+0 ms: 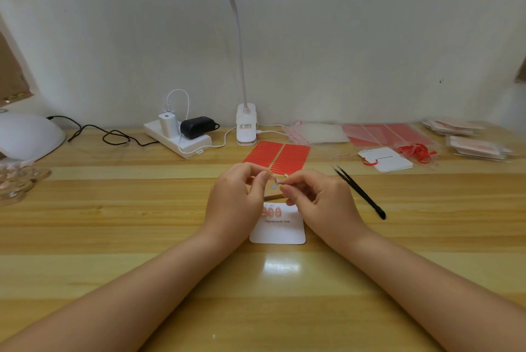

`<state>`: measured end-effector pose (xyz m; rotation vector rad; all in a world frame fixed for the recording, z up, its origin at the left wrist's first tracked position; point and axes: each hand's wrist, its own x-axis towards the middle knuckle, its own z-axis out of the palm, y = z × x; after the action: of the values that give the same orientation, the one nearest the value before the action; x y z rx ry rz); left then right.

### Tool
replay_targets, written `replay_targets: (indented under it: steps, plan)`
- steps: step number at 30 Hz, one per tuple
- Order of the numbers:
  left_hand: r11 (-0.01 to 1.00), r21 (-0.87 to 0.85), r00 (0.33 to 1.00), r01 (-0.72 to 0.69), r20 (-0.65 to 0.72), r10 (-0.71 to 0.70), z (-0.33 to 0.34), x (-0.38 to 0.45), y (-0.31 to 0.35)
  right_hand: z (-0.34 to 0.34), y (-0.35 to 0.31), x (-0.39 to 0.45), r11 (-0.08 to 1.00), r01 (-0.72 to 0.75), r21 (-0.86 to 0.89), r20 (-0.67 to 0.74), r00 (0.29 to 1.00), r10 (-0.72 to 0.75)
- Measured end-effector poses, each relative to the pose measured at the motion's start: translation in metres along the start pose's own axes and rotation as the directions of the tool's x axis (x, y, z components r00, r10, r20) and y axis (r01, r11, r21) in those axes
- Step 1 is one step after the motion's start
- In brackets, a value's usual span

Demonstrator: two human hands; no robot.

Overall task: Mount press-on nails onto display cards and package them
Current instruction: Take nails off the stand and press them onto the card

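Three glossy pink, almond-shaped nails (pixel 271 211) sit in a row on a white, round-cornered card (pixel 278 230) printed "Handmade Nail", flat on the pale wood desk (pixel 142 209). Above it, the left hand (pixel 237 195) and right hand (pixel 316 195) meet, fingers curled, each grip pinching a tiny item too small to identify. Behind lies a red sheet of narrow strips (pixel 277 158); to the right, slim black tweezers (pixel 359 190), another card (pixel 385 159) and clear bags (pixel 318 133).
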<state>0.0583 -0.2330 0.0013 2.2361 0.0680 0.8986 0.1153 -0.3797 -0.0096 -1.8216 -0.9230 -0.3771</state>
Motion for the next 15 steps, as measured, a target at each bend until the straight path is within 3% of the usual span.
replay_targets:
  steps: [5, 8, 15]
  plan:
    - [0.956, -0.206, 0.969, 0.208, -0.09, -0.231, -0.004, 0.008, -0.004, -0.002, 0.0, 0.0, 0.997, -0.047, 0.061, 0.069, 0.997, 0.043]
    - [0.936, -0.194, 0.946, 0.293, -0.086, -0.314, -0.011, 0.012, -0.012, -0.003, -0.001, -0.001, 0.99, -0.084, 0.112, 0.076, 0.994, 0.075]
    - [0.897, -0.385, 0.975, 0.218, 0.044, -0.218, -0.009, 0.006, -0.004, -0.003, -0.003, -0.001, 0.971, -0.163, 0.174, 0.034, 0.987, 0.16]
